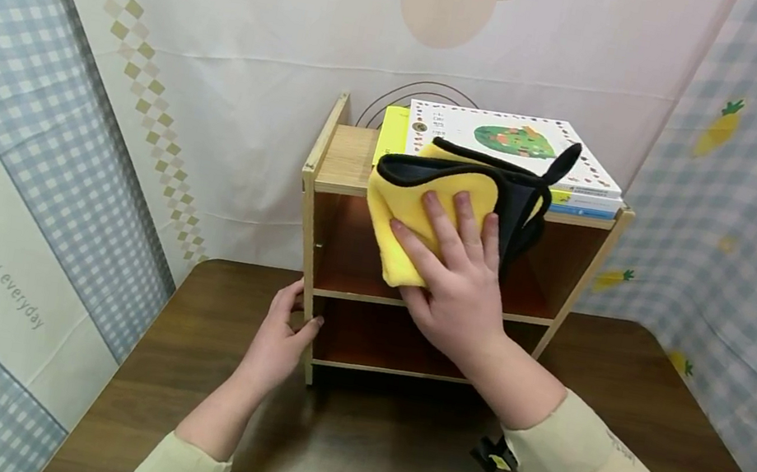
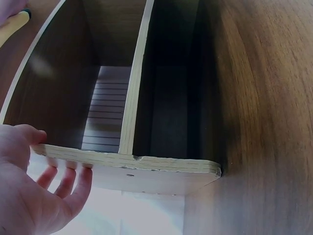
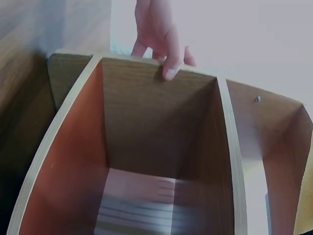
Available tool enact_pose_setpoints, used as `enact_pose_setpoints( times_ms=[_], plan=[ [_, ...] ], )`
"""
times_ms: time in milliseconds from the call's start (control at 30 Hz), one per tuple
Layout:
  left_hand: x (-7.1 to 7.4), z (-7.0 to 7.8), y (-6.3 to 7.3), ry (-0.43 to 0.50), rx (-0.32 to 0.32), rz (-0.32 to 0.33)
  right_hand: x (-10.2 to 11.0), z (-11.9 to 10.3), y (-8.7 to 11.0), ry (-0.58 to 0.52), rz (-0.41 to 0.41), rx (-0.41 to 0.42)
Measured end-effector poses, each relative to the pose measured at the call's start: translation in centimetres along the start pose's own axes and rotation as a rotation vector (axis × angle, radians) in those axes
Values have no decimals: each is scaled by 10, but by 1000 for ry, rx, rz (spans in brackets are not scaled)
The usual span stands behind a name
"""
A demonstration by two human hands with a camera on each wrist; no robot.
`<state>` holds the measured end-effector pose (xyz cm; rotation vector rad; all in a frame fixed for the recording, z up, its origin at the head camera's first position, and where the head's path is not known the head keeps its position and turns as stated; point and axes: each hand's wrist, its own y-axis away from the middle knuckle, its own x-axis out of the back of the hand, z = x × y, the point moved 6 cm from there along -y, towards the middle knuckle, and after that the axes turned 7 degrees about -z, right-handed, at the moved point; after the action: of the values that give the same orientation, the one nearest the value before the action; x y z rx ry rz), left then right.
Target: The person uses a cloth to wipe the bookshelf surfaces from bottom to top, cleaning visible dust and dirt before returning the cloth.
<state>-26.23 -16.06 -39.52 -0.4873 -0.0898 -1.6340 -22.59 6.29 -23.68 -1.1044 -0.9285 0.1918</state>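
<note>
A small wooden shelf point(image 1: 308, 241) stands on the table. My left hand point(image 1: 278, 340) grips its left side panel low down; in the left wrist view the hand point(image 2: 34, 181) has its thumb inside the edge and its fingers outside. My right hand point(image 1: 456, 287) holds a folded yellow cloth point(image 1: 392, 247) with dark grey backing and black trim, in front of the upper compartment. Four fingers spread over the cloth, and the thumb is mostly hidden beneath it. The right wrist view catches only the cloth's edge point(image 3: 305, 196).
A stack of books point(image 1: 586, 162) lies on the shelf's top, with a yellow one point(image 1: 391, 138) at its left. Dark brown table point(image 1: 198, 373) surrounds the shelf. Printed fabric point(image 1: 275, 1) hangs behind and at both sides.
</note>
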Motion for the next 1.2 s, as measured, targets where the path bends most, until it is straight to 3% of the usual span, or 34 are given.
enact_pose_setpoints(
  times_ms=[300,833,1200],
  plan=[
    [0,2,1,-17,-4,15,-14,-20,-13,-26,-95,7],
    [1,2,1,-15,2,5,-36,-52,-34,-35,-122,73],
    [0,2,2,5,5,-22,-45,-65,-45,34,-175,100]
  ],
)
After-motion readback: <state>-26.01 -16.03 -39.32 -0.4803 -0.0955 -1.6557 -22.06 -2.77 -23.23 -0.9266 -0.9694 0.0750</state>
